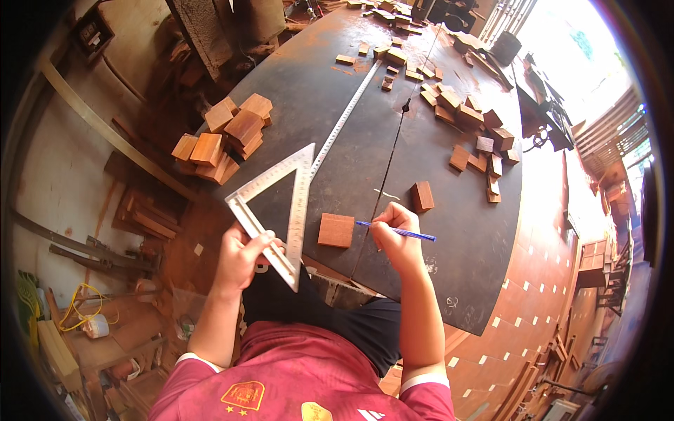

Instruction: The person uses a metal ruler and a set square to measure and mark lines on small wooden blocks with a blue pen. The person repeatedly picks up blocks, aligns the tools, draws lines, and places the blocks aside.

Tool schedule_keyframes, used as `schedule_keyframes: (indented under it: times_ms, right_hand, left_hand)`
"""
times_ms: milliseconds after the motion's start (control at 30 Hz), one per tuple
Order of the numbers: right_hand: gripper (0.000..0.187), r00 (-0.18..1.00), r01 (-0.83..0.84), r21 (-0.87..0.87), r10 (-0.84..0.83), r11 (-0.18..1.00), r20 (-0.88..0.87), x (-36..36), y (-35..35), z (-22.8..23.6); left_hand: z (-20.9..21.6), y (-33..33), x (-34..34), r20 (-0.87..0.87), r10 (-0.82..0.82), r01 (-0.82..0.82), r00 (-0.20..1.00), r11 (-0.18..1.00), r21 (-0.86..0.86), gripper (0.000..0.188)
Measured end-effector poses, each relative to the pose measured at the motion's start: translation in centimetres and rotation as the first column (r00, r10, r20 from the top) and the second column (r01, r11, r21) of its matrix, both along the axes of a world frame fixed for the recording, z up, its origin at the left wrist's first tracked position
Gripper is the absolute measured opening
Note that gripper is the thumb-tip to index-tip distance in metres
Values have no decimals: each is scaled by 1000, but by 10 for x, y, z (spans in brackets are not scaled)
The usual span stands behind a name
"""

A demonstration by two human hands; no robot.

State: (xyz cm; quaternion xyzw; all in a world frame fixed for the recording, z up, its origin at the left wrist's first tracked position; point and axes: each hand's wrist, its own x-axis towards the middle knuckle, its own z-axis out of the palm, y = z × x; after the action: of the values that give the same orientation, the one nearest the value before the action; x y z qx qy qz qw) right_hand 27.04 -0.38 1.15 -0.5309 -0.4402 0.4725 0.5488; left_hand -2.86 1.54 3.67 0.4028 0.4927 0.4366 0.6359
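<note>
On the near part of a dark, flat-topped table [456, 259], as seen from the head camera, a reddish-brown, squarish wooden block [336, 231] is laid flat. All clock directions are taken from this block, with twelve pointing to the picture's upper edge.

Between eight and nine o'clock, a silvery, triangular metal set square [300, 210] is gripped in the left hand [243, 257], its flanged edge pinched between thumb and fingers. The tool is tilted, and a graduated edge is turned toward the block. At three o'clock, a slim blue pen [427, 238] is held in a narrow grip by the right hand [397, 238]. Its tip is pointed at the block's right edge and lies just beside it; whether contact is made cannot be told.

At two o'clock, a second brown, oblong wooden block [422, 197] is set apart, near the right hand. Toward twelve, a long, pale, graduated measuring strip [345, 118] is stretched along the tabletop. Between ten and eleven, a heap of orange-brown wooden blocks [244, 128] is piled at the table's edge. Between one and two, a loose cluster of small brown blocks [469, 117] is spread out. At four, a reddish floor [516, 309] dotted with pale squares is seen.
</note>
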Motion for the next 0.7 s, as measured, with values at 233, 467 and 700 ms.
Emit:
schedule_keyframes:
  times_ms: [233,467,700]
  right_hand:
    - [12,998,42,14,-41,999,-54,0,1,0]
    - [11,996,60,-7,-61,998,-71,-1,1,-1]
    - [8,990,87,-13,-88,996,-111,1,-1,4]
  left_hand:
    - [-10,16,-43,-102,16,-18,995,1000,-14,20]
    - [-32,26,-43,-584,198,-55,787,966,253,37]
    - [-11,27,-23,-709,482,53,515,807,588,32]
